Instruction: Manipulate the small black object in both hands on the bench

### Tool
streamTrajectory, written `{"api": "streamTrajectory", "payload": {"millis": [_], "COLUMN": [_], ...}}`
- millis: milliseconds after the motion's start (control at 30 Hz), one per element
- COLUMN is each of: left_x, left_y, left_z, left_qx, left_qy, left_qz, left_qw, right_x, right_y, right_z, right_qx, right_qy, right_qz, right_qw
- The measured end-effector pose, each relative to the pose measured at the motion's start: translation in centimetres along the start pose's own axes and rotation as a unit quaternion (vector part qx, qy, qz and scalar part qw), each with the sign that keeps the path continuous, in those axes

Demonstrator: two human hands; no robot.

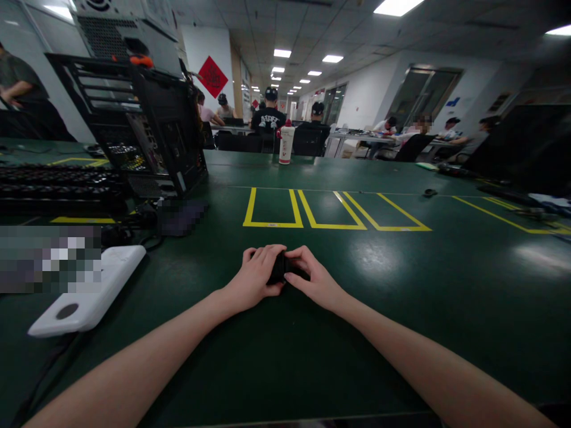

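Observation:
A small black object (278, 268) is between my two hands, low over the green table (285, 356) near the middle of the view. My left hand (260, 272) wraps over its left side, fingers on top and thumb along the near edge. From the right, my right hand (312, 274) pinches its right edge between thumb and fingertips. Much of the object is hidden under the fingers of my left hand, so what it is cannot be made out.
Yellow tape outlines (273, 225) mark the table beyond my hands. A white device (111, 279) with a cable lies left. Behind it stands a black open computer case (165, 131). A white cup (285, 144) stands at the far edge. Several people sit farther back.

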State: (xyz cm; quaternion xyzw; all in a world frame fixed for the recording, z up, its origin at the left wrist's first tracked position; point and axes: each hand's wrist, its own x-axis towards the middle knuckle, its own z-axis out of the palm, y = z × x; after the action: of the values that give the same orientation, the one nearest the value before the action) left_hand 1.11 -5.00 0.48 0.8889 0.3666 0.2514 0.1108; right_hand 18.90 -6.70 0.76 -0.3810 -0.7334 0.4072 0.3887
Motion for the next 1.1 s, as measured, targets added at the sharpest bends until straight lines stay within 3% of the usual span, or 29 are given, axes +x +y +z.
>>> {"api": "streamTrajectory", "payload": {"millis": [733, 1100], "left_x": [-0.08, -0.02], "left_y": [0.36, 0.01], "left_z": [-0.55, 0.03], "left_qx": [-0.013, 0.000], "left_qy": [-0.011, 0.003], "left_qz": [0.002, 0.000], "left_qw": [1.000, 1.000], "right_x": [-0.05, 0.04], "right_y": [-0.18, -0.12], "right_z": [0.02, -0.04], "right_qx": [-0.009, 0.015], "right_qy": [0.017, -0.010], "right_qz": [-0.009, 0.007], "right_qw": [1.000, 1.000]}}
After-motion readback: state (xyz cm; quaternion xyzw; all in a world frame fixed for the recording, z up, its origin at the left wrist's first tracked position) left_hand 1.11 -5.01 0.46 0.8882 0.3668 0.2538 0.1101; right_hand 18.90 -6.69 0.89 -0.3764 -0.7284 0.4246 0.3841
